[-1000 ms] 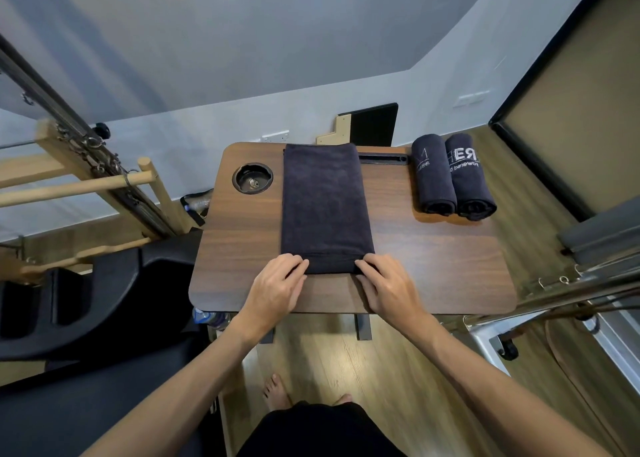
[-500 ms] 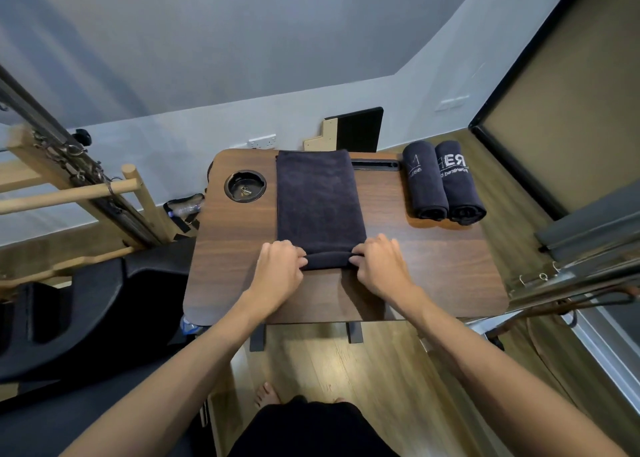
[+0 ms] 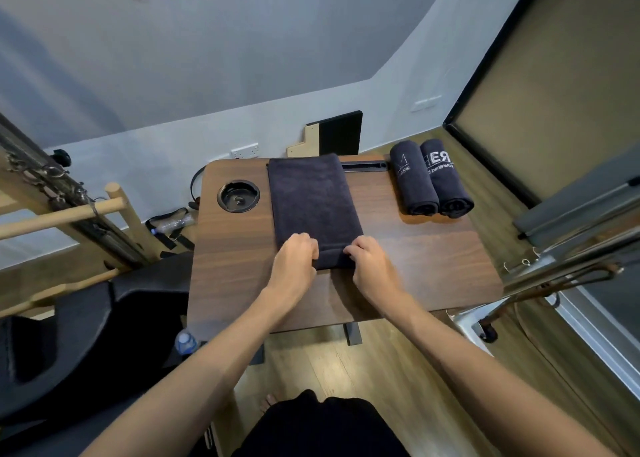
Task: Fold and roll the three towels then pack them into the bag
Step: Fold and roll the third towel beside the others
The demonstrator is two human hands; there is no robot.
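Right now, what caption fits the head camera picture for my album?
Both hands, left hand and right hand, start rolling the third towel beside two rolled towels.

Towel's near edge (image 3: 334,262) — partly hidden under curled hands (image 3: 294,262).

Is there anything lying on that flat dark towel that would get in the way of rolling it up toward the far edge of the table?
Nothing visible. The flat towel lies bare up to the table edge. Both hands, left hand and right hand, grip its near end. The two rolled towels sit apart, right.
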